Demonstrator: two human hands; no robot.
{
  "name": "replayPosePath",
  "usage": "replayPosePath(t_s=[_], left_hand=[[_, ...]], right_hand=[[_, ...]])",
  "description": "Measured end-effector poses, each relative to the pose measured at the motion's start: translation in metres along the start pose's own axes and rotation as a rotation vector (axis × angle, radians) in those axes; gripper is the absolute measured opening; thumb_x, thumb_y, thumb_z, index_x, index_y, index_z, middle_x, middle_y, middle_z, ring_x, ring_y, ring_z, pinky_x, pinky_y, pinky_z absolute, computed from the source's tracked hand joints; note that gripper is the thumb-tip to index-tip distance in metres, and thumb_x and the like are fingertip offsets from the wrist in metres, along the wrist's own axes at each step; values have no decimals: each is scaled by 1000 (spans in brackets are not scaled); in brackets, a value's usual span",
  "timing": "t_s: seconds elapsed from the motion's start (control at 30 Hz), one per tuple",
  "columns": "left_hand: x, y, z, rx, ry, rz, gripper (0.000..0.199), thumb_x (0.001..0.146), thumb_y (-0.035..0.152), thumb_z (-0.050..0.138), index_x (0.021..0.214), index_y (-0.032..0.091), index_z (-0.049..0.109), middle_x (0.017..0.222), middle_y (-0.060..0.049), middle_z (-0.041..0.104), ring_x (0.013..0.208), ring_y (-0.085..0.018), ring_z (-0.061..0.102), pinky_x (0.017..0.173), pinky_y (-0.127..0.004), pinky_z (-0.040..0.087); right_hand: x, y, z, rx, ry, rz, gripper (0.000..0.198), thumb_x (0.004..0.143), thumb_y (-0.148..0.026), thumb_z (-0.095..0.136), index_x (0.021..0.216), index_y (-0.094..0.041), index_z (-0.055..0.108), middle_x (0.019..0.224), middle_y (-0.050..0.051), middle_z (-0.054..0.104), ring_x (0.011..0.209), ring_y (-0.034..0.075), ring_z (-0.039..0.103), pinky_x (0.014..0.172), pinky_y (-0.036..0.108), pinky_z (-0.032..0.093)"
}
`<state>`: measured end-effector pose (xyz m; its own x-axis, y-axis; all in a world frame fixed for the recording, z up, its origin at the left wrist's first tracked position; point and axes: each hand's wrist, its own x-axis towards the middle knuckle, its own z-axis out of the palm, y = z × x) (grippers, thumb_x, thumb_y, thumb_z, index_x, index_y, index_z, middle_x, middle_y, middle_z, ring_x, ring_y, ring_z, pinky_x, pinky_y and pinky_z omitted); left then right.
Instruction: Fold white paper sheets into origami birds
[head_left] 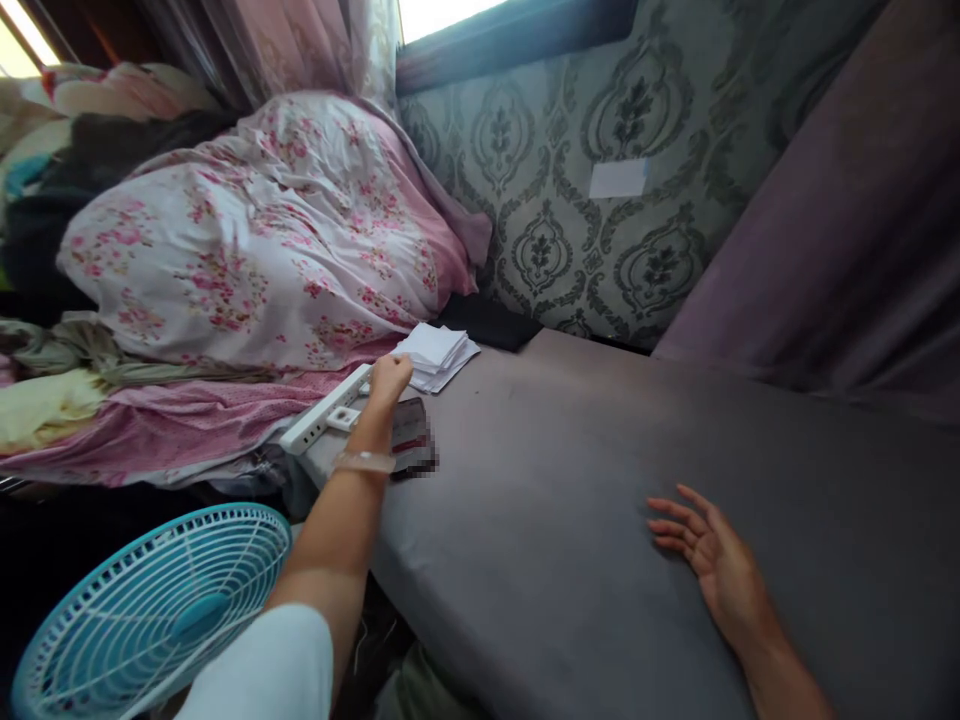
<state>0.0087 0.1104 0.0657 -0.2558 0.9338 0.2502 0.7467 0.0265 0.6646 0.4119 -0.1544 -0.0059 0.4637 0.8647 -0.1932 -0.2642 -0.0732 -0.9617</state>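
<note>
My left hand point(390, 382) reaches far forward with its fingers curled, resting at the end of a white power strip point(322, 412) and just short of a stack of folded white papers point(435, 354). A phone point(411, 436) lies under my left wrist, which wears a thin bracelet. My right hand point(712, 560) lies flat with fingers spread on the grey mattress point(600, 470), holding nothing.
A large bundle of floral pink bedding point(262, 230) is heaped at the left, with more clothes behind it. A blue fan point(157, 610) stands at the lower left. Patterned wallpaper point(570, 170) and a purple curtain point(847, 220) close off the back and right.
</note>
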Motion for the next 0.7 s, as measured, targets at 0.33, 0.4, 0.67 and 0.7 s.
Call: replayPosePath(t_s=[0.33, 0.4, 0.67, 0.7], left_hand=[[-88, -28, -12, -107, 240, -61, 36, 86, 36, 53, 115, 14, 56, 100, -13, 68, 94, -26, 65, 87, -40, 50], [-124, -35, -8, -172, 324, -62, 42, 85, 35, 57, 121, 15, 51, 106, -14, 67, 98, -26, 64, 87, -39, 50], [-164, -65, -18, -130, 273, 151, 38, 93, 24, 37, 128, 16, 50, 104, -10, 69, 114, -27, 49, 102, -44, 38], [-160, -64, -21, -148, 267, 139, 38, 93, 24, 36, 127, 16, 50, 103, -9, 69, 114, -27, 49, 102, -43, 38]], right_hand=[[7, 0, 3, -61, 46, 61, 39, 87, -54, 48, 113, -27, 58, 95, 9, 71, 73, 19, 67, 62, 28, 55], [7, -1, 4, -66, 65, 63, 37, 86, -53, 49, 112, -28, 59, 94, 8, 72, 73, 19, 67, 61, 28, 55], [5, -4, 10, -100, 87, 45, 29, 84, -53, 52, 100, -32, 63, 89, 8, 71, 70, 20, 65, 58, 31, 54], [4, -5, 10, -103, 85, 44, 28, 83, -53, 53, 100, -33, 63, 90, 9, 70, 71, 21, 65, 59, 33, 54]])
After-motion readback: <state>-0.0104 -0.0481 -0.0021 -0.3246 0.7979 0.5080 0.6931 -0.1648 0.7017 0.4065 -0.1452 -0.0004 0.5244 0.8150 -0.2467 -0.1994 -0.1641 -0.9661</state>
